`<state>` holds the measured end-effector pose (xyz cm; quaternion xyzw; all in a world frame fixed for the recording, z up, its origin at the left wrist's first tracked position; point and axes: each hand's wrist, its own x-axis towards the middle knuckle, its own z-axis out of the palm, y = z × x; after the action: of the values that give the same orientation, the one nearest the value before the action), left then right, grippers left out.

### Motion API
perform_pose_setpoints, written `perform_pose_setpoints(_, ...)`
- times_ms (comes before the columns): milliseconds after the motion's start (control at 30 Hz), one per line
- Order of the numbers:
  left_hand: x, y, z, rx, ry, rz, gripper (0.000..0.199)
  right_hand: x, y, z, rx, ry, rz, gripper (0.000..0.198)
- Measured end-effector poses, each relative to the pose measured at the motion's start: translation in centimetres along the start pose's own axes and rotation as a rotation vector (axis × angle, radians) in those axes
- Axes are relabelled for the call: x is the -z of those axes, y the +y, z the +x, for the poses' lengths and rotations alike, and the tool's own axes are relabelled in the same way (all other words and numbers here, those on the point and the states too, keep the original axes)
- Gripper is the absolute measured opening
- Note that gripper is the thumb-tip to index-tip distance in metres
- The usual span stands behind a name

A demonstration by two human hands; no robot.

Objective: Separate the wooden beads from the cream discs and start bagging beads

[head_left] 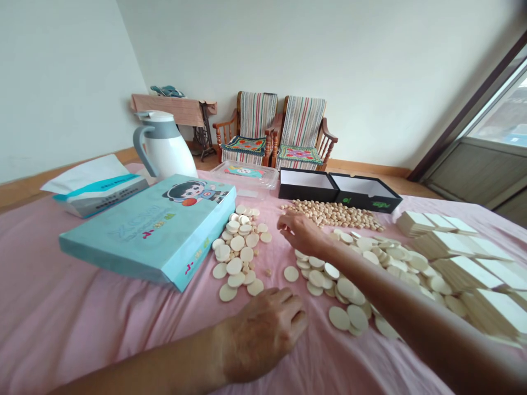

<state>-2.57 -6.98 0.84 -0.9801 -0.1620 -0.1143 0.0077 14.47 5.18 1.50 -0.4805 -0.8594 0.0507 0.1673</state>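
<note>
My left hand (265, 332) rests knuckles-up on the pink cloth at the front middle. Its fingers are curled under, hiding whatever might be inside. Just beyond it lies a loose pile of round wooden discs (234, 266), with a few small wooden beads among them and one single bead (268, 272) apart. My right hand (302, 233) reaches forward over the cloth with bent fingers, at the left end of a heap of wooden beads (341, 214). What its fingertips hold, if anything, cannot be made out. Under and beside my right forearm spreads a larger pile of discs (349, 291).
Stacks of square wooden pieces (465, 263) stand at the right. Two black open boxes (346, 189) and a clear plastic lid (247, 178) lie at the back. A light-blue box (152, 230), a tissue pack (99, 186) and a white jug (168, 148) occupy the left.
</note>
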Motion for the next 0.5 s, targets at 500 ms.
perform_pose_setpoints(500, -0.1, -0.5, -0.1, 0.130, -0.080, -0.113, 0.012, -4.3, -3.9, 4.4, -0.076, -0.039, -0.081, 0.016)
